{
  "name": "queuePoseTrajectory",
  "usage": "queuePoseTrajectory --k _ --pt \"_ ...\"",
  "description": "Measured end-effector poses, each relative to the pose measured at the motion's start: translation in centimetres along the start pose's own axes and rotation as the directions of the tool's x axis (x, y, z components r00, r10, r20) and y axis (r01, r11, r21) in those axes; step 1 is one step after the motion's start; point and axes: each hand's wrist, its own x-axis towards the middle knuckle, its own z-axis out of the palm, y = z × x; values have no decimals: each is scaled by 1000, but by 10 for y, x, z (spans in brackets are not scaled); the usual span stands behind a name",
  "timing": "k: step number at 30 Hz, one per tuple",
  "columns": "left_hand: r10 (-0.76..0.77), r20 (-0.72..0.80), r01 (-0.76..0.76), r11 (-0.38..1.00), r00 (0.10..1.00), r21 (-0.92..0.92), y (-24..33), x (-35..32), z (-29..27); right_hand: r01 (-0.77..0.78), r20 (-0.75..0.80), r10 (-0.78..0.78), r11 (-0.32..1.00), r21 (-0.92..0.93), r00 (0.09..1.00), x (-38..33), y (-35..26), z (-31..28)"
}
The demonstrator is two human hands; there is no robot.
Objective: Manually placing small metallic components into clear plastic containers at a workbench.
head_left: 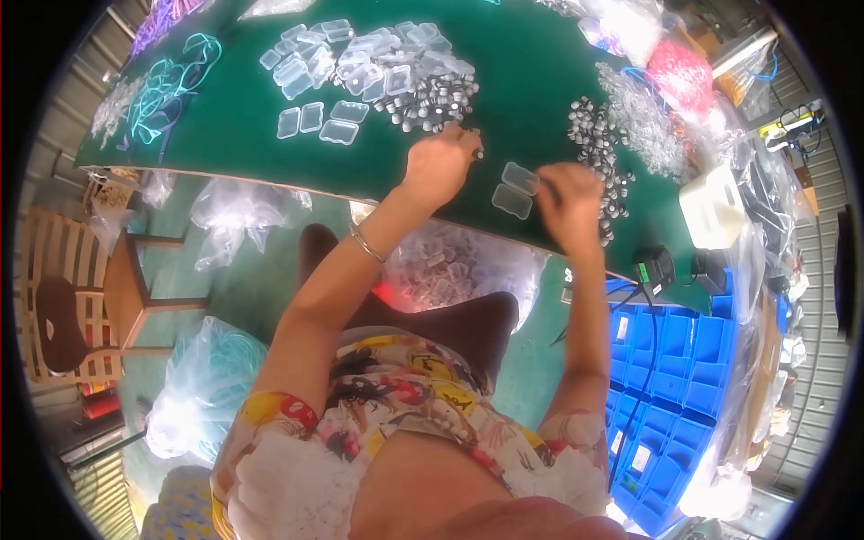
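Observation:
My left hand (441, 165) is closed in a pinch over the green table, at the near edge of a heap of small black-and-white pieces (430, 103). One such small piece (478, 155) shows at its fingertips; its exact kind is too small to tell. Just right of it, an opened clear plastic case (512, 201) lies flat, lid and base side by side. My right hand (574, 202), slightly blurred, has its fingers curled together beside the case's right edge. What those fingers hold, if anything, is hidden. A second strip of small black-and-white pieces (589, 130) lies beyond and beside that hand.
Many clear cases (360, 58) are heaped at the back, with opened ones (339, 132) nearer. Teal cords (166, 99) lie far left. Clear plastic bits (643, 117), a pink bundle (679, 76) and a white container (711, 207) stand right. Blue bins (661, 360) are below the table edge.

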Motion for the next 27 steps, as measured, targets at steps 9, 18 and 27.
queuePoseTrajectory --k 9,18,27 --pt "-129 -3 123 956 992 -267 -6 -3 -6 -188 55 294 732 -655 954 15 76 16" --pt "-116 -215 63 969 970 -239 -6 -7 -14 -383 74 377 894 233 923 5 31 4" --pt "0 120 58 878 993 -475 33 -25 15 -529 328 415 678 510 849 -25 -16 12"
